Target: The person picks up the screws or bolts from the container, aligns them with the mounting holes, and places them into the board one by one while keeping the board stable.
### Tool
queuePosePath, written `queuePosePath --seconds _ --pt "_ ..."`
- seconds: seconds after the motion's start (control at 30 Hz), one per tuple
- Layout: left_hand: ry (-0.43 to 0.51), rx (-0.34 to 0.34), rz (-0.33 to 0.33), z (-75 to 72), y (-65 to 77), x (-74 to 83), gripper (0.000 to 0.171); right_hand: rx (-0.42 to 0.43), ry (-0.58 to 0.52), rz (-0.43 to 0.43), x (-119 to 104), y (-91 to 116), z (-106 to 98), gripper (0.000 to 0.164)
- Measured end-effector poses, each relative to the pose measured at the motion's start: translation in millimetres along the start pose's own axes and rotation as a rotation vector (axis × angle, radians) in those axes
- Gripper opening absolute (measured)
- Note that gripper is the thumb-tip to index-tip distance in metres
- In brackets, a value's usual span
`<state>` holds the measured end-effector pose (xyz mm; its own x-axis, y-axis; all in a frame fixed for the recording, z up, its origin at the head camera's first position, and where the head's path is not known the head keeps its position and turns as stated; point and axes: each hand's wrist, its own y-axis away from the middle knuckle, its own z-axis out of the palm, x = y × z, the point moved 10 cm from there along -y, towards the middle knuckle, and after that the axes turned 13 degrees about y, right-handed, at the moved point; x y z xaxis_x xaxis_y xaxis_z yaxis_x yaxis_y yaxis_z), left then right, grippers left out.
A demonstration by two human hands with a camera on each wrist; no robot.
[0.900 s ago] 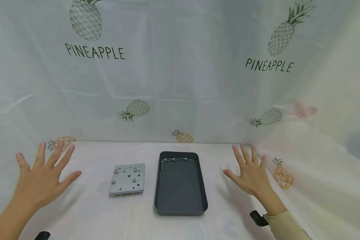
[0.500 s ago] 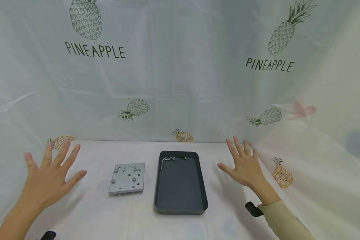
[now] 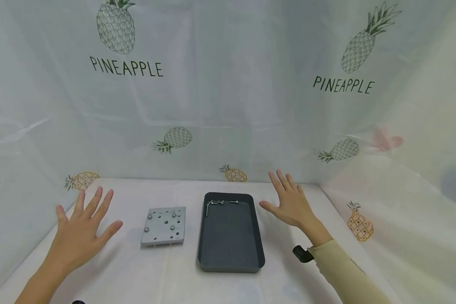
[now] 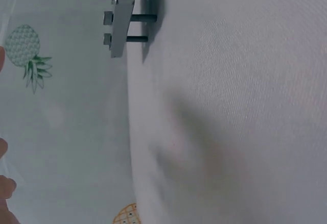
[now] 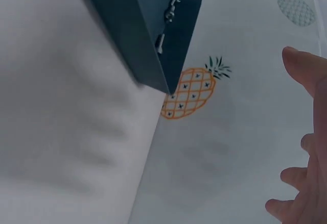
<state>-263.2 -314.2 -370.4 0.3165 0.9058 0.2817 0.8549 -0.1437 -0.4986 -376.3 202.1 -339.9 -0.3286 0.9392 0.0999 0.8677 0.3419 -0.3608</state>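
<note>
My left hand (image 3: 80, 234) hovers over the table left of a square metal plate (image 3: 163, 227), fingers spread and holding nothing. The plate has several holes, with several bolts (image 3: 172, 228) standing in it. In the left wrist view the bolt shanks (image 4: 144, 18) stick out beneath the plate, which stands raised off the cloth. My right hand (image 3: 289, 204), also spread and holding nothing, is in the air just right of a dark grey tray (image 3: 231, 269). Several loose screws (image 3: 219, 202) lie at the tray's far end; they also show in the right wrist view.
A white cloth (image 3: 167, 278) covers the table. Behind it hangs a pineapple-print curtain (image 3: 235, 97), which also runs down the right side (image 3: 422, 202). A black wrist device (image 3: 303, 254) sits at my right sleeve (image 3: 342, 270).
Both hands have moved inward, the left one to the right toward the plate and the right one to the left toward the tray. The view has shifted slightly; plate, tray and screws stay put.
</note>
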Motion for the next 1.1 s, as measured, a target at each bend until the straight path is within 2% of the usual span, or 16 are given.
queuePosePath --seconds 0.2,0.4,0.6,0.83,0.9,0.97,1.1 --pt "0.117 -0.010 -0.038 10.2 0.9 5.0 0.095 0.019 -0.073 -0.044 -21 -19 4 0.100" --pt "0.300 -0.032 -0.080 22.9 4.2 14.7 0.089 -0.008 -0.193 -0.086 -37 -32 12 0.095" --pt "0.469 -0.064 -0.134 34.4 6.2 24.6 0.088 -0.059 -0.334 -0.108 -46 -43 25 0.090" --pt "0.661 -0.116 -0.228 55.6 9.2 35.8 0.085 -0.112 -0.417 -0.103 -44 -50 45 0.081" --pt "0.702 -0.142 -0.269 61.2 11.0 37.8 0.083 -0.129 -0.447 -0.105 -45 -52 50 0.079" --pt "0.736 -0.179 -0.340 67.3 14.1 36.9 0.083 -0.142 -0.478 -0.118 -49 -55 53 0.076" --pt "0.865 -0.267 -0.528 83.0 22.0 34.5 0.086 -0.171 -0.533 -0.120 -55 -60 62 0.069"
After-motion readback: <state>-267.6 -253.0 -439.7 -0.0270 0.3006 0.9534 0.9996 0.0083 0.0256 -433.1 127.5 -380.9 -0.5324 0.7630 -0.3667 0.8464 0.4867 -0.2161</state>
